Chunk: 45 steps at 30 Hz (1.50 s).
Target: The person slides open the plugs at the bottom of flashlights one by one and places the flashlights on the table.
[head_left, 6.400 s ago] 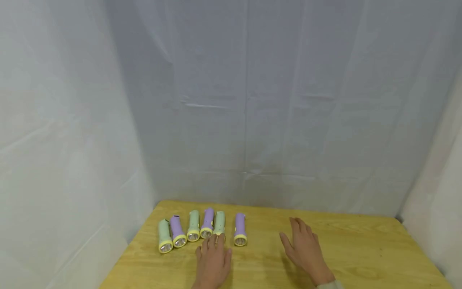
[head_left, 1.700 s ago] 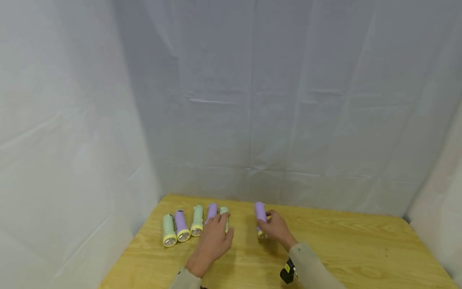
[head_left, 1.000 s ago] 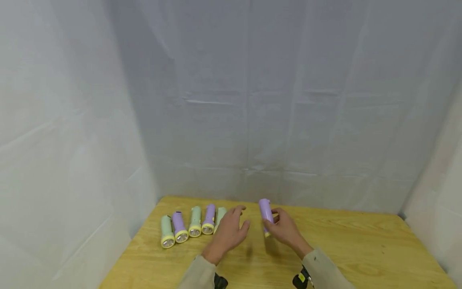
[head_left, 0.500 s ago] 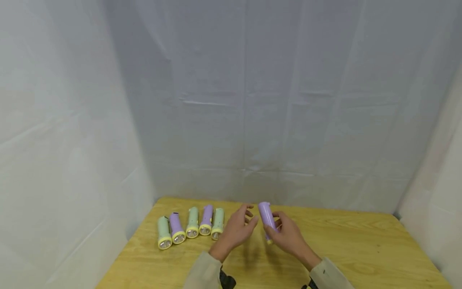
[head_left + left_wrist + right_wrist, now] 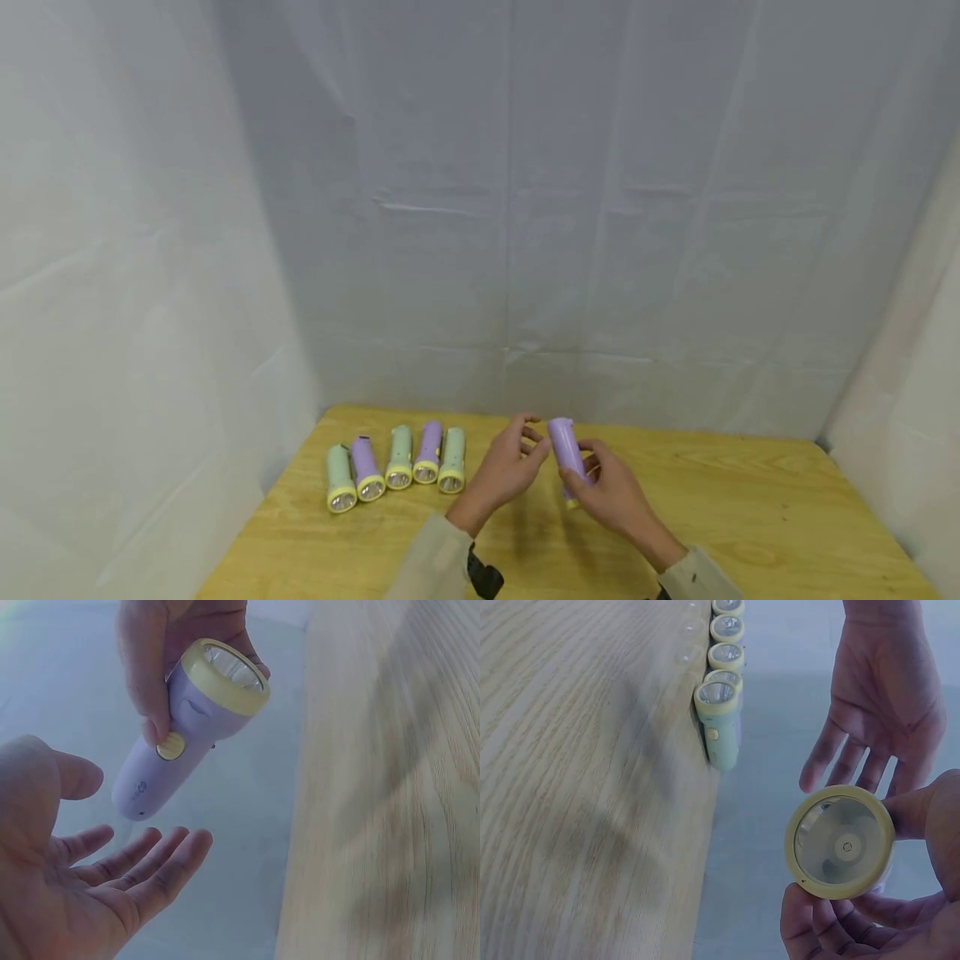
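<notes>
Flashlight (image 5: 566,446) in right fingers (image 5: 799,911), clear of table (image 5: 750,517)

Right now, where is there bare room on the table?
The table is bare from the right hand to the right sheet, and in front of the five flashlights, left of the left sleeve. It is crowded at the back left, where those flashlights lie close together; mid-table, the left hand and held purple flashlight hang over the wood.

Right-hand grip (image 5: 150,652) holds purple flashlight (image 5: 187,750), thumb (image 5: 155,727) on its yellow switch (image 5: 171,745). Flashlight tilted, lens (image 5: 234,669) uppermost in left wrist view. Left-hand grip (image 5: 71,889) near tail end, not touching; fingers (image 5: 169,877) extended. Wooden bench (image 5: 390,765), shadowed, at right.
</notes>
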Motion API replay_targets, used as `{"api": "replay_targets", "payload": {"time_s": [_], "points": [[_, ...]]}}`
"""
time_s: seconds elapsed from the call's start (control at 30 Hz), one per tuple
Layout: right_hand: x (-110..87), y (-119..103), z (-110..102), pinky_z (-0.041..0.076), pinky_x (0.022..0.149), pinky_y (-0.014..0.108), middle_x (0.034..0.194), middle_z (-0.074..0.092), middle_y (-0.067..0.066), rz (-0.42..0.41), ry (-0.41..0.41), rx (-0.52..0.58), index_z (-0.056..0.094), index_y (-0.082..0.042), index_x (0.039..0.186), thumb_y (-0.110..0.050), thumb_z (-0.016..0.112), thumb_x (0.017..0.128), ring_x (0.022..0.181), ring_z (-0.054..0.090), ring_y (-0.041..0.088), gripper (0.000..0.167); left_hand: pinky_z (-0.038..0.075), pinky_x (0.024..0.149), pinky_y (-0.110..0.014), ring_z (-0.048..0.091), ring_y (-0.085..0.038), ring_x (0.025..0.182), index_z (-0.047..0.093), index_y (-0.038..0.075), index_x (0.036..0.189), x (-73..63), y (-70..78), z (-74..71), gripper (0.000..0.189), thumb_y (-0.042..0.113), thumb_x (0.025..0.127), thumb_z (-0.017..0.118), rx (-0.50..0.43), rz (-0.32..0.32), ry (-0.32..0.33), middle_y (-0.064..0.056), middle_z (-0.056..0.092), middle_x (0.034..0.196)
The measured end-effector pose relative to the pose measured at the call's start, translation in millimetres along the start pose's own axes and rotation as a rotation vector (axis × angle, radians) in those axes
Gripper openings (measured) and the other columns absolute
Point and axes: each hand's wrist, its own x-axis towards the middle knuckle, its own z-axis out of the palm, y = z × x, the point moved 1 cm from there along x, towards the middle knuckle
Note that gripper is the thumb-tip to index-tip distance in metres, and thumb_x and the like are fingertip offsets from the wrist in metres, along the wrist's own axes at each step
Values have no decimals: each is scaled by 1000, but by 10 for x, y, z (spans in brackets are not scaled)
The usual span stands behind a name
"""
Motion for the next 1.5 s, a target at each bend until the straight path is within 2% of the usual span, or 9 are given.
{"api": "replay_targets", "payload": {"time_s": [0.17, 0.3, 0.4, 0.5, 0.63, 0.87, 1.13, 1.37, 1.5], "points": [[-43, 0, -4, 50, 54, 23, 91, 67, 9, -10, 8, 11, 59, 0, 131, -17, 75, 91, 70, 58, 13, 46, 62, 76, -42, 66, -26, 96, 47, 7, 141, 32, 39, 57, 42, 27, 105, 54, -121, -4, -11, -21, 60, 123], [-74, 8, 7, 50, 53, 24, 90, 66, 7, 6, 9, 17, 59, -2, 132, -16, 75, 91, 70, 57, 11, 45, 62, 79, -48, 65, -21, 92, 48, 7, 139, 37, 32, 86, 39, 25, 105, 54, -165, -3, -18, -22, 59, 123], [-80, 10, 5, 50, 54, 24, 91, 66, 7, 17, 6, 18, 58, -3, 133, -17, 74, 93, 70, 58, 12, 46, 63, 77, -44, 65, -20, 92, 47, 8, 139, 32, 39, 93, 38, 25, 106, 53, -183, 2, -31, -22, 58, 123], [-81, 10, -7, 50, 55, 25, 91, 66, 7, 17, 1, 17, 57, -3, 134, -18, 73, 93, 71, 58, 12, 46, 63, 76, -40, 66, -21, 93, 47, 8, 140, 24, 61, 98, 38, 25, 107, 53, -207, 5, -41, -21, 58, 124], [-100, -4, -14, 50, 55, 24, 90, 66, 6, -3, 11, 15, 58, -4, 133, -18, 74, 92, 70, 58, 11, 45, 63, 78, -46, 66, -29, 95, 46, 6, 140, 19, 71, 116, 38, 23, 107, 53, -239, 14, -39, -22, 57, 124], [-148, -40, 9, 50, 56, 22, 90, 67, 5, -34, 13, 30, 60, -4, 131, -17, 75, 92, 70, 57, 9, 44, 64, 76, -46, 67, -23, 91, 47, 7, 137, -2, 54, 139, 34, 21, 107, 52, -268, 15, -19, -22, 56, 124], [-178, -66, -6, 48, 54, 22, 89, 67, 5, -41, 21, 33, 61, -5, 131, -20, 75, 92, 69, 56, 8, 44, 64, 73, -42, 68, -22, 88, 48, 6, 136, -3, 59, 143, 34, 22, 106, 53, -280, 21, -11, -23, 57, 123], [-187, -57, 1, 48, 54, 22, 88, 67, 5, -37, 32, 13, 60, -5, 130, -19, 75, 92, 68, 56, 8, 43, 64, 74, -45, 66, -19, 86, 50, 9, 133, -5, 44, 160, 31, 24, 106, 55, -269, 17, -7, -23, 56, 122], [-178, -59, 5, 50, 54, 23, 88, 67, 5, -22, 31, 5, 60, -6, 132, -17, 74, 92, 69, 57, 9, 44, 64, 72, -38, 66, -17, 86, 51, 11, 132, -8, 51, 152, 30, 25, 106, 54, -251, 13, -9, -21, 57, 122]]}}
